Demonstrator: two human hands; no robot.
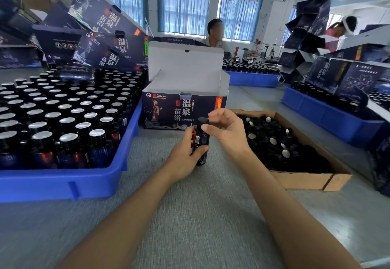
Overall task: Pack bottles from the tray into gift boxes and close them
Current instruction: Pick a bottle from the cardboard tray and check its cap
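Observation:
A dark bottle (pixel 203 139) stands upright on the grey table in front of me. My left hand (pixel 187 152) grips its body from the left. My right hand (pixel 226 131) pinches the black cap (pixel 203 122) on its top with thumb and fingers. Just behind stands an open dark-blue gift box (pixel 183 110) with its white lid flap raised. At my left, a blue tray (pixel 118 175) holds several foil-sealed bottles (pixel 67 139) in rows.
A shallow cardboard box (pixel 306 179) of loose black caps lies at my right. Stacked gift boxes (pixel 105 36) lean behind the tray. More blue trays (pixel 329 116) and boxes line the right side. Two people work at the far tables.

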